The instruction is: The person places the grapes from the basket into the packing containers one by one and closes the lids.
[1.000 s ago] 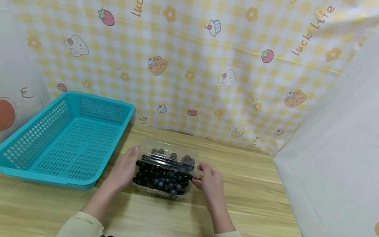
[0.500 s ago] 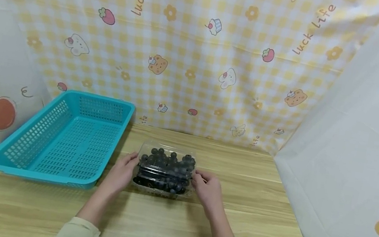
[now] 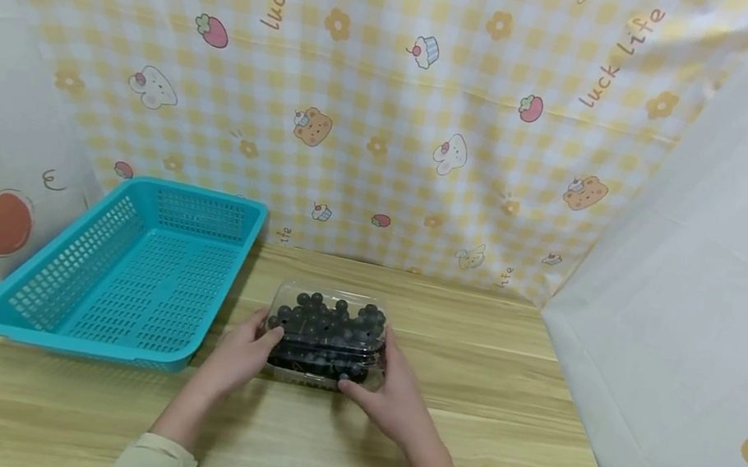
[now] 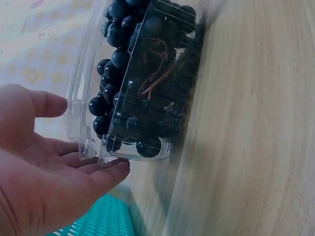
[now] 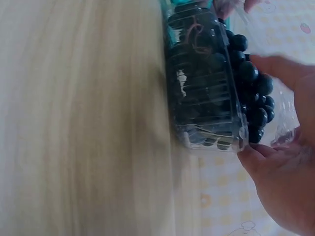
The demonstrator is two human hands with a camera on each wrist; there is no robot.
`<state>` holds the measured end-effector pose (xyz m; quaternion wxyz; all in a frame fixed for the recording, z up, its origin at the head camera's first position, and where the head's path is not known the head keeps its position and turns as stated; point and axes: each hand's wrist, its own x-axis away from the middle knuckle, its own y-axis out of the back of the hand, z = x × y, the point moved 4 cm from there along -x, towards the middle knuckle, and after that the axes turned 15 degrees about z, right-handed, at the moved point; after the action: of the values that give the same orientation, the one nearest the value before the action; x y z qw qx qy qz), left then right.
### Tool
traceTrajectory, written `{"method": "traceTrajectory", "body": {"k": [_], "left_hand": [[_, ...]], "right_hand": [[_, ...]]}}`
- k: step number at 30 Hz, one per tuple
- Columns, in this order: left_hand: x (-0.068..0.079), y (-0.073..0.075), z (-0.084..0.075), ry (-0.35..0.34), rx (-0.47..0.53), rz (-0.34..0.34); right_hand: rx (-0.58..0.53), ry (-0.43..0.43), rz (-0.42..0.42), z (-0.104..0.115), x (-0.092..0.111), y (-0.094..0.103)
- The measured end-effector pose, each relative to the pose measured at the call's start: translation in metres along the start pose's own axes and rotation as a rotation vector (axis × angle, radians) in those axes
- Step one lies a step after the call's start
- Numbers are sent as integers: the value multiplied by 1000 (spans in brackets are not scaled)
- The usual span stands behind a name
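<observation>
Several round dark grapes (image 3: 340, 318) with reddish stems fill a clear plastic clamshell box (image 3: 318, 378). Its lid (image 4: 74, 110) is tilted over the fruit; in the left wrist view a gap shows between lid and tub. My left hand (image 3: 237, 355) holds the box's left end, thumb on the lid's front edge, with fingers (image 4: 106, 179) along the end wall. At the right end my right hand (image 3: 394, 396) grips the box, its thumb reaching toward the front. In the right wrist view its other fingers (image 5: 256, 157) bend at the tub's corner, partly hidden.
A turquoise perforated plastic basket (image 3: 228, 291) stands on the wooden table (image 3: 506, 424) to the left of the box. Behind the table hangs a yellow checked cloth (image 3: 382, 185), with white sheets (image 3: 684, 347) at the sides.
The lid's front edge has come down and forward over the grapes. Both hands have shifted from the box's sides toward the front corners, thumbs now in front.
</observation>
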<state>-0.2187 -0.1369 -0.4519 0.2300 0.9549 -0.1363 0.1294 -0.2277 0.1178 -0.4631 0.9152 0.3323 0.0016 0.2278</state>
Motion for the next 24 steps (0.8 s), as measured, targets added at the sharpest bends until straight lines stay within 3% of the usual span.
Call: {"method": "traceTrajectory", "body": {"k": [6,14,20,24], "left_hand": [[-1,0,2,-2,-31,5],[0,2,2,-9,-38,-5],[-1,3,2,-32,-10,-15],[0,2,0,-37,-33,-18]], "right_hand": [[49,-2,-99,0,-3,-4],[20,40,-268,6,-5,-12],[53,-3,-176,4,1,-19],[10,-62,-112,2,6,-18]]}}
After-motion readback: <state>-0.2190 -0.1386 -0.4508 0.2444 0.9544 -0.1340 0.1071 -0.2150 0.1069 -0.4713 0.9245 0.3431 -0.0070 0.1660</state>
